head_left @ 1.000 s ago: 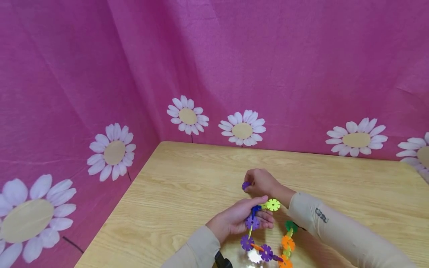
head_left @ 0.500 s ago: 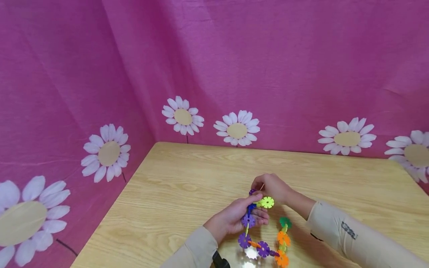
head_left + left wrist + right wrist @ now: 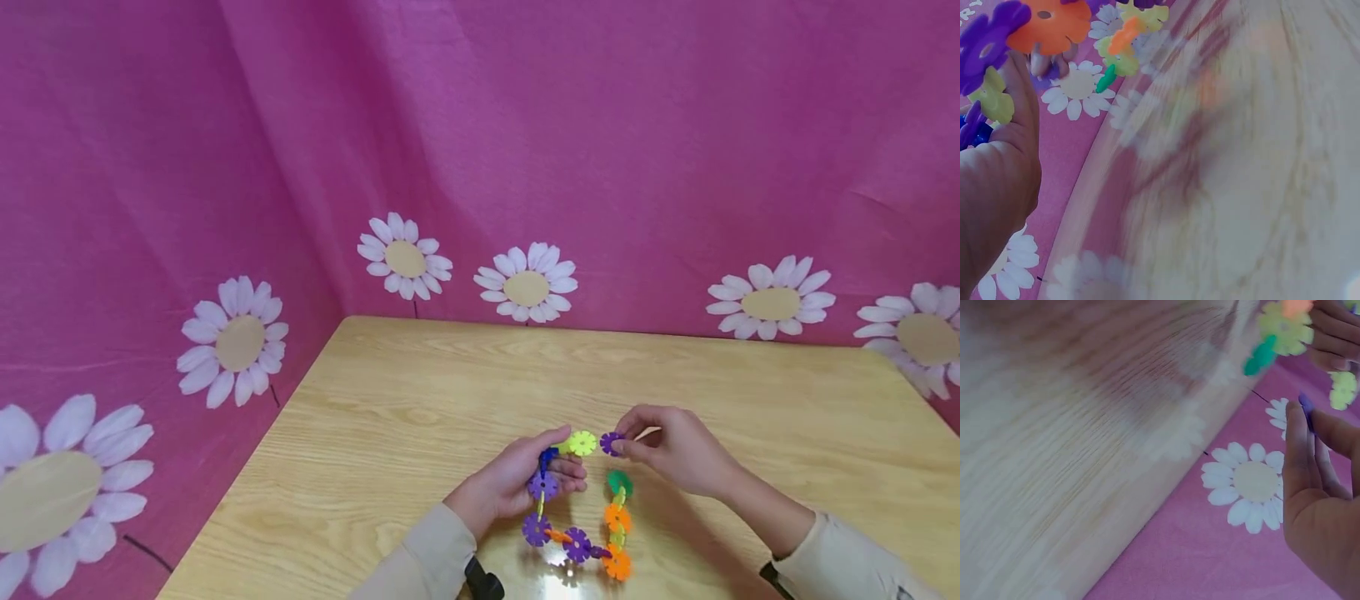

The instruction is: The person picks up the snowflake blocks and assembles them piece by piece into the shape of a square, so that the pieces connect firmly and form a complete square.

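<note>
A chain of notched plastic discs (image 3: 576, 544), in purple, orange, yellow, blue and green, hangs in a U shape from my left hand (image 3: 510, 477). The left thumb presses its yellow and blue end against the fingers, and a bright yellow disc (image 3: 582, 442) sticks out to the right. My right hand (image 3: 686, 450) pinches a loose purple disc (image 3: 611, 443) between thumb and fingertips, a small gap from that yellow disc. Below it dangles the chain's other end, a green disc (image 3: 619, 482). In the right wrist view the pinched purple disc (image 3: 1306, 412) appears edge-on.
A light wooden table (image 3: 420, 392) lies under both hands, with a bright reflection near its front. Pink cloth (image 3: 600, 150) printed with white daisies stands along the back and left edges. A black strap piece (image 3: 483, 581) shows by the left sleeve.
My right hand has moved right and toward me from behind the left hand, carrying the purple disc beside the yellow end disc. The left hand keeps its hold, and the view has shifted slightly.
</note>
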Demonstrator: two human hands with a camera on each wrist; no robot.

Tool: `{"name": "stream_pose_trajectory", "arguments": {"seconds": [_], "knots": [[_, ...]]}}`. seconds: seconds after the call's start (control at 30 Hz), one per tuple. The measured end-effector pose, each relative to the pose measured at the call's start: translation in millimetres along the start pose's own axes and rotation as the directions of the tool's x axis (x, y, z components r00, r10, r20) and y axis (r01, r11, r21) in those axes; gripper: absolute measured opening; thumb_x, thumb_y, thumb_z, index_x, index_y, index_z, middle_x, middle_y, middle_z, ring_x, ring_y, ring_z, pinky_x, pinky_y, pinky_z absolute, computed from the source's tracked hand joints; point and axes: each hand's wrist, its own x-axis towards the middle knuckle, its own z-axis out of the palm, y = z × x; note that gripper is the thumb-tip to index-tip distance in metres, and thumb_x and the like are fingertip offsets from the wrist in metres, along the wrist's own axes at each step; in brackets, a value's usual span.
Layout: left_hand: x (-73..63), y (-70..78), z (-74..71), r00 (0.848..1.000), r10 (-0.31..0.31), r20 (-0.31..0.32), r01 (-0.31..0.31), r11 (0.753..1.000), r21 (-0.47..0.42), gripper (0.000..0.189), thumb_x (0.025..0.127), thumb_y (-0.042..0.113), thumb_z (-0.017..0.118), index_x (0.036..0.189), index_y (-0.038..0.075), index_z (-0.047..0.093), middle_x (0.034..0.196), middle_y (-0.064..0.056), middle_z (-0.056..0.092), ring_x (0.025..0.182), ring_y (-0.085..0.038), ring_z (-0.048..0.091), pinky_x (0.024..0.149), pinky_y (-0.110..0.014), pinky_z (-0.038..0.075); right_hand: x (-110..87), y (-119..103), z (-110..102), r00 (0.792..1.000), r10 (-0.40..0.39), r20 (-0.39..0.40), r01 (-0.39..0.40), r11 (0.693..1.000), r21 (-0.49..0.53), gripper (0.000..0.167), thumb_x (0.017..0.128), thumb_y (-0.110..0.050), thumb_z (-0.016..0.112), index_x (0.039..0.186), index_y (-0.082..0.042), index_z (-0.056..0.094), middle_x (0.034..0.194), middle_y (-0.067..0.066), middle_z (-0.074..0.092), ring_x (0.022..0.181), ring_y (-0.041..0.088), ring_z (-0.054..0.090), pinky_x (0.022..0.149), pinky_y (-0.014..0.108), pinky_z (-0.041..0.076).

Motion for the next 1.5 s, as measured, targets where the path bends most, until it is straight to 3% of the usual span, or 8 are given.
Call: {"name": "stream_pose_trajectory", "arguments": {"seconds": [0.13, 0.33, 0.5, 0.7, 0.9, 1.23, 1.5], "knots": [[-2.0, 3.1, 1.1, 1.0, 0.005, -0.003, -0.005, 1.0, 0.017, 0.042, 0.1, 0.043, 0.056, 0.092, 0.002, 0.062, 0.076, -0.002, 0.071, 0.07, -0.011, 0.072, 0.068, -0.016, 0.059, -11.1, -7.5, -3.8, 0.998, 0.029, -0.051, -0.027, 0.998, 0.051, 0.007, 0.091, -0.009, 0.073, 0.095, -0.005, 0.068, 0.09, 0.006, 0.07, 0.078, 0.014, 0.072, 0.068, 0.024, 0.06], [-2.8, 2.9, 5.3, 1.0, 0.008, 0.025, -0.009, 0.999, 0.049, 0.042, 0.1, 0.042, 0.057, 0.092, 0.001, 0.061, 0.075, -0.001, 0.071, 0.069, -0.011, 0.072, 0.067, -0.016, 0.058, -22.0, -12.4, -2.8, 0.995, 0.071, -0.063, -0.063, 0.989, 0.133, 0.012, 0.093, -0.013, 0.072, 0.099, -0.004, 0.067, 0.098, 0.009, 0.072, 0.08, 0.015, 0.075, 0.07, 0.028, 0.061], [-3.5, 1.2, 6.8, 0.999, -0.001, 0.04, -0.002, 0.997, 0.077, 0.042, 0.1, 0.043, 0.056, 0.091, 0.003, 0.062, 0.074, 0.0, 0.071, 0.069, -0.011, 0.072, 0.066, -0.016, 0.059, -26.0, -11.0, -0.2, 0.997, 0.051, -0.064, -0.038, 0.981, 0.188, 0.012, 0.092, -0.01, 0.072, 0.099, -0.002, 0.066, 0.101, 0.013, 0.07, 0.079, 0.014, 0.074, 0.069, 0.029, 0.062], [-4.5, -0.6, 9.3, 0.997, -0.016, 0.074, 0.01, 0.997, 0.08, 0.042, 0.101, 0.043, 0.055, 0.094, 0.002, 0.061, 0.073, 0.0, 0.071, 0.068, -0.011, 0.073, 0.066, -0.017, 0.059, -30.5, -9.9, -0.3, 1.0, 0.012, -0.009, -0.01, 0.973, 0.231, 0.012, 0.094, -0.011, 0.069, 0.099, -0.001, 0.065, 0.102, 0.016, 0.07, 0.085, 0.015, 0.075, 0.073, 0.03, 0.062], [-3.3, 0.5, 12.6, 0.997, -0.008, 0.082, 0.001, 0.996, 0.088, 0.044, 0.101, 0.044, 0.056, 0.095, 0.001, 0.06, 0.073, 0.001, 0.071, 0.068, -0.011, 0.073, 0.067, -0.017, 0.059, -32.2, -12.7, -1.4, 0.999, -0.028, -0.016, 0.031, 0.975, 0.22, 0.007, 0.095, -0.009, 0.067, 0.096, -0.003, 0.067, 0.102, 0.017, 0.071, 0.086, 0.013, 0.075, 0.073, 0.029, 0.062], [-2.7, 3.9, 8.5, 0.997, -0.012, 0.078, 0.005, 0.996, 0.092, 0.04, 0.1, 0.042, 0.057, 0.093, 0.003, 0.063, 0.073, 0.0, 0.072, 0.068, -0.011, 0.073, 0.067, -0.017, 0.059, -31.4, -18.9, 8.9, 0.996, -0.011, -0.083, 0.026, 0.982, 0.187, 0.006, 0.092, -0.01, 0.071, 0.091, -0.004, 0.07, 0.095, 0.012, 0.073, 0.08, 0.013, 0.075, 0.07, 0.029, 0.062], [-4.1, 4.2, 10.2, 0.999, -0.005, 0.048, 0.0, 0.993, 0.117, 0.034, 0.102, 0.034, 0.056, 0.089, 0.003, 0.063, 0.071, 0.0, 0.071, 0.066, -0.012, 0.073, 0.066, -0.018, 0.059, -30.5, -19.6, 17.9, 0.981, -0.112, -0.156, 0.123, 0.991, 0.06, 0.004, 0.09, -0.003, 0.072, 0.087, -0.006, 0.07, 0.086, 0.01, 0.075, 0.067, 0.004, 0.068, 0.053, 0.023, 0.056]]}}
